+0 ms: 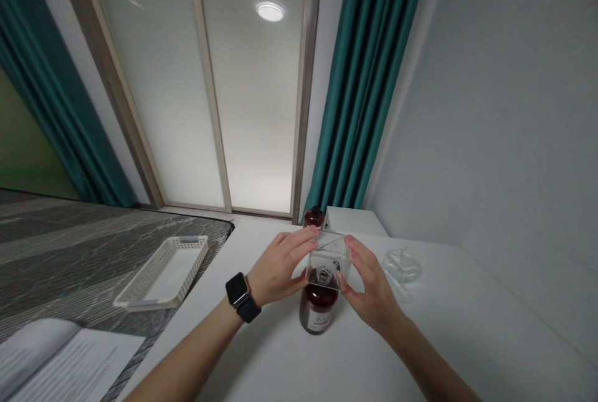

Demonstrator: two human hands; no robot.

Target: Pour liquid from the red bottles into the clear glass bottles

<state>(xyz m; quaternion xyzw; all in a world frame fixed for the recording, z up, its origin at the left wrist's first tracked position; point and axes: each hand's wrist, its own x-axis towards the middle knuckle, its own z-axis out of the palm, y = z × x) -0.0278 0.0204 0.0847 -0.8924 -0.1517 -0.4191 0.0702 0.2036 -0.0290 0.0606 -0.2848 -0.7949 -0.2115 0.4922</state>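
My left hand (pixel 286 267), with a black watch on its wrist, grips the left side of a clear, boxy piece (pixel 328 253). On the opposite side my right hand (pixel 369 285) pinches the same piece between thumb and fingers. Directly below and partly seen through it stands a dark red-brown bottle (pixel 318 311) with a white label. The bottle is upright on the white table (pixel 280 358). Whether the clear piece touches the bottle's top, I cannot tell. To the right of my right hand lies a crumpled, see-through plastic item (pixel 402 265).
A second dark bottle (pixel 313 217) stands behind the hands, beside a white box-like unit (pixel 355 220). On the left, a white perforated basket (pixel 163 274) and an open book (pixel 65 358) rest on a grey patterned surface. A wall rises at the right.
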